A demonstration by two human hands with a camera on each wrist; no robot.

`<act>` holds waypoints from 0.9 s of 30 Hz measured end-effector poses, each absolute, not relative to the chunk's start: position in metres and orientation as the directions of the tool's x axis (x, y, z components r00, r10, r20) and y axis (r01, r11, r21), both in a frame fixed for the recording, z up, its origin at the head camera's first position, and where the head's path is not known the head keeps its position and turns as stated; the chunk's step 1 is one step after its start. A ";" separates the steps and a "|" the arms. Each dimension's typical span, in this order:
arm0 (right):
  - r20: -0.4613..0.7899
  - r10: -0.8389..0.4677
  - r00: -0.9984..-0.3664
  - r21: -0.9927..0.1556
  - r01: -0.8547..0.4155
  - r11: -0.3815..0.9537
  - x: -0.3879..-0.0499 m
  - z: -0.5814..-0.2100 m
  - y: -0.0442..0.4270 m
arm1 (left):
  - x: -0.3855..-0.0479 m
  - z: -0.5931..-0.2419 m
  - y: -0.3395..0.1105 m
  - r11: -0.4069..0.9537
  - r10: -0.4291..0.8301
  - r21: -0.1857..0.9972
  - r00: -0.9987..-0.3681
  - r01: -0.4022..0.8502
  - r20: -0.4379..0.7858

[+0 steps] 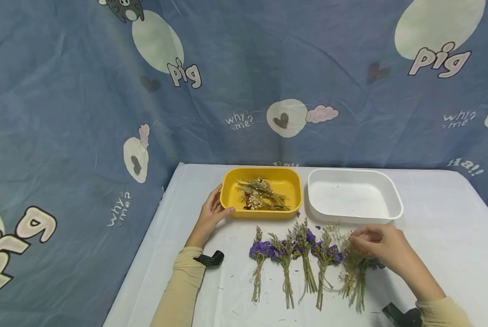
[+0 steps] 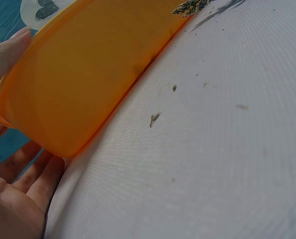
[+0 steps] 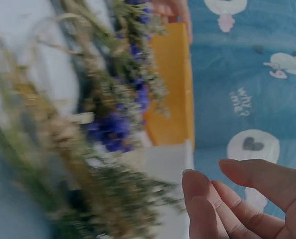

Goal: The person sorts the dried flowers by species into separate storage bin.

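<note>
My left hand (image 1: pixel 212 217) holds the left end of the yellow tray (image 1: pixel 239 213), thumb on the rim and the other fingers around its end; the left wrist view shows the hand (image 2: pixel 23 194) against the tray wall (image 2: pixel 88 74). Dried flowers (image 1: pixel 260 195) lie inside. Over the pale dried bunch (image 1: pixel 352 268), at the right of the row, hovers my right hand (image 1: pixel 380 245) with bent fingers. In the right wrist view, a small gap separates that hand's (image 3: pixel 252 204) thumb and forefinger, with nothing visible between them; blurred stems (image 3: pixel 63 134) are beside it.
A white tray (image 1: pixel 354 217) stands right of the yellow one. Several bunches with purple flowers (image 1: pixel 261 250) lie in a row in front of the trays. Small plant bits are scattered on the white tablecloth (image 1: pixel 227 295). A blue printed curtain (image 1: pixel 235 54) hangs behind and at left.
</note>
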State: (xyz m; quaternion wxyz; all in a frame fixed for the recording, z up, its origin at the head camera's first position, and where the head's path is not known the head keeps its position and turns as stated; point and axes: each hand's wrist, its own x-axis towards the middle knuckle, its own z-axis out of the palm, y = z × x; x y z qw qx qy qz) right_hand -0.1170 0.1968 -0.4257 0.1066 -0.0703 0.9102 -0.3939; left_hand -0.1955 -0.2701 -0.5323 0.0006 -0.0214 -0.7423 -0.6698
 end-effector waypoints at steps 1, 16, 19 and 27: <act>-0.153 -0.205 -0.967 -0.734 -0.027 0.679 -0.114 -0.429 0.198 | -0.196 -0.532 -0.270 0.102 0.032 0.994 -0.999 0.032 0.028; -0.245 -0.134 -0.960 -0.625 0.051 0.779 -0.093 -0.466 0.208 | -0.195 -0.531 -0.269 0.107 0.014 0.994 -1.000 0.026 0.025; -0.251 -0.122 -0.960 -0.618 0.062 0.784 -0.092 -0.470 0.206 | -0.195 -0.532 -0.269 0.101 0.021 0.994 -0.999 0.037 0.035; -0.232 -0.067 -0.970 -0.557 0.076 0.827 -0.090 -0.474 0.199 | -0.195 -0.530 -0.269 0.095 0.036 0.995 -0.999 0.029 0.025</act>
